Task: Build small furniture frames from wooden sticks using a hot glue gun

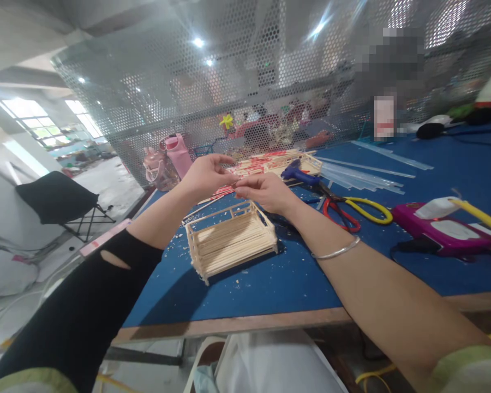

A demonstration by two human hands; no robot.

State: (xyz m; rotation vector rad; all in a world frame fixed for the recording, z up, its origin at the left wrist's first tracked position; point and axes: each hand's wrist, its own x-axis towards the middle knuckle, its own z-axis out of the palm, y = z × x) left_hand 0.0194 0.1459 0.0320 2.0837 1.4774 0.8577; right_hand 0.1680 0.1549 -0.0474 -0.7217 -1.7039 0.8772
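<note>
My left hand point(208, 176) and my right hand point(268, 192) meet above the blue table, fingertips pinched close together. Whatever lies between the fingers is too small to make out. Just below and in front of them stands a small bench-like model point(233, 243) built of pale wooden sticks, with a slatted base and low rails; neither hand appears to hold it. Behind my hands lies a pile of wooden sticks point(265, 162), many in red and white paper wrappers. A blue-handled tool point(300, 174) rests right of my right hand, partly over the pile.
Scissors point(368, 210) with red and yellow handles lie on the right, near clear glue sticks point(364, 180). Farther right sits a purple and white device point(445, 232). A pink bottle point(178, 155) stands by the perforated metal screen point(237, 71). Crumbs dot the blue tabletop point(249, 295).
</note>
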